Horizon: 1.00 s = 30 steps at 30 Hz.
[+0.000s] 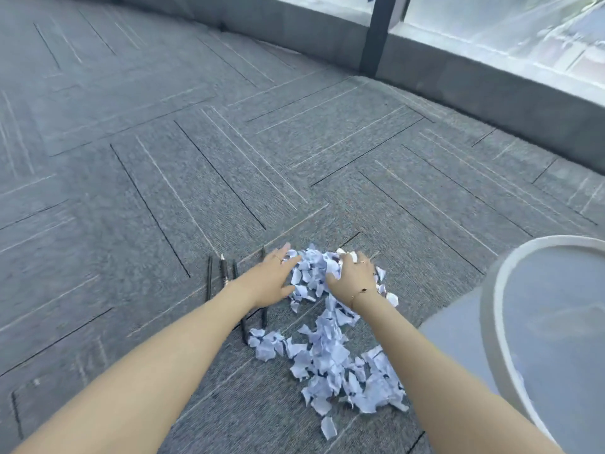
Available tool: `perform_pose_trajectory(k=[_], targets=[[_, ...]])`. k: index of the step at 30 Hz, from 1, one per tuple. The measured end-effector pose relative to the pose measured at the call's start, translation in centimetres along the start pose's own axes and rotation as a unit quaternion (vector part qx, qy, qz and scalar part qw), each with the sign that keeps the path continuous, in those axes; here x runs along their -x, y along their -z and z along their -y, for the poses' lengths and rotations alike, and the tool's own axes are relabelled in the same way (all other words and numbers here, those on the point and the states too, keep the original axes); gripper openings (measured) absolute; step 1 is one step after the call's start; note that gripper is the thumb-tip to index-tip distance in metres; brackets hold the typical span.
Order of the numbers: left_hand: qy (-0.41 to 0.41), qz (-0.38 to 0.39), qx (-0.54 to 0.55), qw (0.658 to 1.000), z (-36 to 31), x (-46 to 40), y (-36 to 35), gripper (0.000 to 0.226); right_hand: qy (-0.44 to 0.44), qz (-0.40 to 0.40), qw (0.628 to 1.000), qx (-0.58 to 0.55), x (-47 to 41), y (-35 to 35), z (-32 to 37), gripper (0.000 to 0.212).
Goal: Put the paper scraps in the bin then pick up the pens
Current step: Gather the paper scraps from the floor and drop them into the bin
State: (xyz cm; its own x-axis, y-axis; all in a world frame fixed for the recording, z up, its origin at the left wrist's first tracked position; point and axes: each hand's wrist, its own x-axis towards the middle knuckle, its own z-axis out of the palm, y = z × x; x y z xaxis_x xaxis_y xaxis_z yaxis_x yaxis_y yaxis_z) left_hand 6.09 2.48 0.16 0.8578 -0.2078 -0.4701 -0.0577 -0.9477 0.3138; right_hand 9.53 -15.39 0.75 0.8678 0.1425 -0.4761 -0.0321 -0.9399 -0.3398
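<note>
A heap of torn white paper scraps (330, 352) lies on the grey carpet in front of me. My left hand (273, 278) lies with straight fingers against the far left side of the heap. My right hand (352, 276) curls its fingers into the scraps at the far end and grips a bunch of them. Several dark pens (223, 273) lie side by side on the carpet just left of my left hand, partly hidden under my left forearm. The white bin (501, 290) stands at the right edge, its rim facing me.
The grey carpet tiles (163, 191) stretch to the left and ahead. A low grey ledge (491, 90) and a window with a dark post (376, 34) run along the far right.
</note>
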Motion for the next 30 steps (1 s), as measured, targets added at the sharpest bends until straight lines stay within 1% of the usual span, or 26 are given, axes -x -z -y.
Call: perform_pose_trajectory(k=[4, 7, 9, 12, 16, 19, 21, 25, 28, 29, 30], targets=[[-0.039, -0.013, -0.055, 0.998, -1.0, -4.3, -0.7, 0.106, 0.006, -0.035, 0.998, 0.043, -2.6, -2.0, -1.4, 0.078], [-0.054, 0.003, -0.070, 0.996, -1.7, -5.8, -1.9, 0.115, 0.035, -0.044, 0.997, 0.049, -3.3, -2.9, -2.7, 0.080], [-0.056, 0.010, -0.107, 0.993, -1.8, -5.9, -3.4, 0.111, 0.056, -0.047, 0.995, 0.063, -3.3, -3.5, -3.8, 0.073], [-0.055, -0.038, -0.140, 0.988, -1.3, -5.2, -5.1, 0.098, 0.076, -0.056, 0.992, 0.082, -2.5, -4.7, -5.4, 0.062], [-0.058, -0.109, -0.119, 0.985, -0.8, -3.2, -6.4, 0.065, 0.095, -0.074, 0.990, 0.073, -1.0, -5.5, -6.0, 0.054], [-0.048, -0.126, -0.077, 0.988, -0.7, -1.3, -7.7, 0.048, 0.101, -0.076, 0.990, 0.061, 0.2, -5.5, -5.4, 0.048], [-0.039, -0.130, -0.049, 0.990, -0.8, 0.1, -8.7, 0.044, 0.113, -0.085, 0.989, 0.049, 1.4, -5.7, -5.3, 0.044], [-0.025, -0.162, 0.014, 0.986, -1.2, 3.3, -9.8, 0.043, 0.131, -0.086, 0.987, 0.015, 4.4, -7.2, -5.7, 0.035], [-0.027, -0.163, 0.072, 0.984, -1.6, 5.4, -9.7, 0.036, 0.132, -0.115, 0.984, -0.033, 6.7, -7.9, -6.0, 0.031], [-0.029, -0.153, 0.085, 0.984, -1.9, 6.1, -9.9, 0.039, 0.136, -0.119, 0.983, -0.039, 7.4, -8.2, -6.1, 0.032], [-0.031, -0.139, 0.087, 0.986, -2.2, 6.8, -10.2, 0.046, 0.143, -0.116, 0.982, -0.041, 8.1, -8.5, -6.2, 0.037]])
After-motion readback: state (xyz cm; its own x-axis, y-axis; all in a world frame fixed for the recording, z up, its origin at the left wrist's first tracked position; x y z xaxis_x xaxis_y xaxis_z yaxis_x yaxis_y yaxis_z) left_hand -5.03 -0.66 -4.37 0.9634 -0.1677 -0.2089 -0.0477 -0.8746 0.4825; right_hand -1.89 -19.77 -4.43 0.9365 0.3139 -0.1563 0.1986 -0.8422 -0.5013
